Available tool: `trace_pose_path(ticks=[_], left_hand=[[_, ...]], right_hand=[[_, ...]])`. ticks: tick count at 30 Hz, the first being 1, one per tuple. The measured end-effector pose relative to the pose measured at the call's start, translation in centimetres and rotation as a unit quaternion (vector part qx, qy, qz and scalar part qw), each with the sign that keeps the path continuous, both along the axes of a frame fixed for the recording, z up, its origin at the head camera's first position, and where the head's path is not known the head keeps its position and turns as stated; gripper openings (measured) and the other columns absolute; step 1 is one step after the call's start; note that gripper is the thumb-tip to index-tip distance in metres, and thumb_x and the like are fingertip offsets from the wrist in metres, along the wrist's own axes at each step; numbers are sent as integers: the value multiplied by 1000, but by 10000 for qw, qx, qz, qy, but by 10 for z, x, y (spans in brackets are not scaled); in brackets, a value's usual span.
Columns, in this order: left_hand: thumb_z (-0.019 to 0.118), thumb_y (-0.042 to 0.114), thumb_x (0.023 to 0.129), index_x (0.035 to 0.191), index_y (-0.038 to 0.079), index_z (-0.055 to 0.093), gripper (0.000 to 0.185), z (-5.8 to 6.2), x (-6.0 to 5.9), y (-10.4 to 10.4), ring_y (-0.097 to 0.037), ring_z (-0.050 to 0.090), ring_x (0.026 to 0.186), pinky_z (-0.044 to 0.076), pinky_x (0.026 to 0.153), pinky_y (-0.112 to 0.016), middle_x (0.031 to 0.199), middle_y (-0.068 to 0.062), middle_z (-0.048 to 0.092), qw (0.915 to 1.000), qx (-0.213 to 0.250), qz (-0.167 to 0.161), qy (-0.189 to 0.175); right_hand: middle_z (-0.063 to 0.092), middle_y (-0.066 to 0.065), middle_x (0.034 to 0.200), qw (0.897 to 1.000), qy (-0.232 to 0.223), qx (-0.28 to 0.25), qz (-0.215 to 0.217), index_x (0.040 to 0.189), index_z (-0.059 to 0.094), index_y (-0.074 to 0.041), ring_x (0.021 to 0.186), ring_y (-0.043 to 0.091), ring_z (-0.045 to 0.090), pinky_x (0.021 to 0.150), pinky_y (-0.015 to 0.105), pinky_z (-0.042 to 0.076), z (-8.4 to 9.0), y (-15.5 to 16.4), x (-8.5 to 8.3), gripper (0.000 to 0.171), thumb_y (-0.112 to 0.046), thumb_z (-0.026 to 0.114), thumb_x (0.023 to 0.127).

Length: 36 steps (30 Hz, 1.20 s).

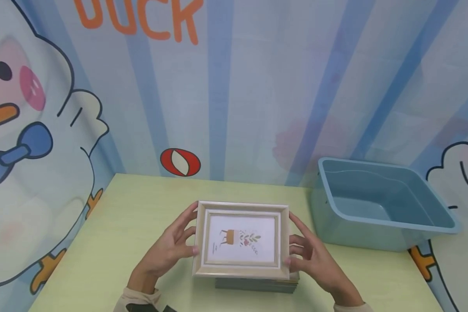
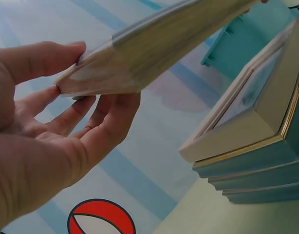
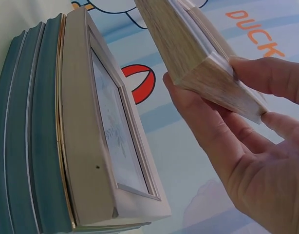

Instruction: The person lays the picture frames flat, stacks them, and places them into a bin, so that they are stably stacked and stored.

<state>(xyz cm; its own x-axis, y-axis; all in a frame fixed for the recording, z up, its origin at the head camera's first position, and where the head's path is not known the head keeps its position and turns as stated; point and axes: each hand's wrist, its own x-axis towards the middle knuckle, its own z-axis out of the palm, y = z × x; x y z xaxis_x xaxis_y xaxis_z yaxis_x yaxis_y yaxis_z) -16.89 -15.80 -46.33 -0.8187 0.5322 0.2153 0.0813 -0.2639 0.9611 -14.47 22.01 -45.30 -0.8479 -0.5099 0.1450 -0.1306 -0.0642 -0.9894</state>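
Note:
A pale wooden picture frame (image 1: 242, 238) with a small plant print is held level above a stack of frames (image 1: 257, 285). My left hand (image 1: 181, 236) pinches its left edge between thumb and fingers, and my right hand (image 1: 298, 242) pinches the right edge. In the left wrist view the left hand (image 2: 84, 83) grips a corner of the held frame (image 2: 154, 44), clear of the stack's cream top frame (image 2: 252, 112). From the right wrist, the right hand (image 3: 222, 92) holds the held frame (image 3: 198, 53) apart from the cream frame (image 3: 91, 146), which lies on teal frames (image 3: 23, 146).
A blue plastic tub (image 1: 374, 203) stands on the right of the pale green table (image 1: 101, 242), against the wall. A striped backdrop with a cartoon duck closes off the back and left side.

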Motion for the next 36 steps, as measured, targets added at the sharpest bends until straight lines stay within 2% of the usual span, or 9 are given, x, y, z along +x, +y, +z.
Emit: trace_pose_path(ticks=[6,13,18,22,28,33,36], left_hand=[[74,-1,83,161,12,9,102,2,3,1,-13,57,114,60,86,-33,159,-28,12,9995,-309,-10,67],[78,-2,79,161,20,11,109,6,4,8,-14,58,114,61,82,-35,162,-21,13,9974,-697,-43,-169],[79,-1,78,161,20,12,109,8,1,12,-15,60,112,62,80,-36,161,-22,15,9963,-846,28,-173],[80,1,79,161,20,14,107,10,-6,17,-19,60,112,63,78,-39,160,-23,19,9960,-881,3,-167],[79,1,78,160,23,17,106,11,-24,25,-25,60,112,63,74,-45,160,-20,25,9912,-1232,69,-480],[79,3,79,159,28,20,103,5,-37,33,-25,63,109,63,73,-49,159,-17,30,9855,-1505,201,-752],[80,4,79,159,29,21,103,1,-42,39,-24,65,106,63,72,-48,158,-18,32,9816,-1645,304,-925]], right_hand=[[67,1,117,9998,-192,17,1,162,6,-16,104,15,70,74,38,63,-3,7,4,99,13,63,87],[69,0,118,9995,-323,60,-43,162,7,-16,103,15,70,70,41,63,-4,16,6,98,13,62,87],[69,-2,118,9988,-425,193,-118,162,7,-16,104,14,70,73,42,63,-3,20,5,96,10,63,88],[68,-3,119,9979,-548,294,-182,162,5,-17,104,15,71,76,42,63,0,25,3,97,8,64,88],[69,1,115,9954,-879,238,-302,162,5,-19,100,17,72,76,45,63,0,29,-2,97,7,64,88],[69,2,112,9932,-1061,214,-437,161,3,-12,96,19,73,73,45,63,-2,29,-7,93,5,62,91],[69,2,115,9895,-1231,355,-673,160,6,-6,96,19,73,74,42,64,-2,30,-8,86,0,61,94]])
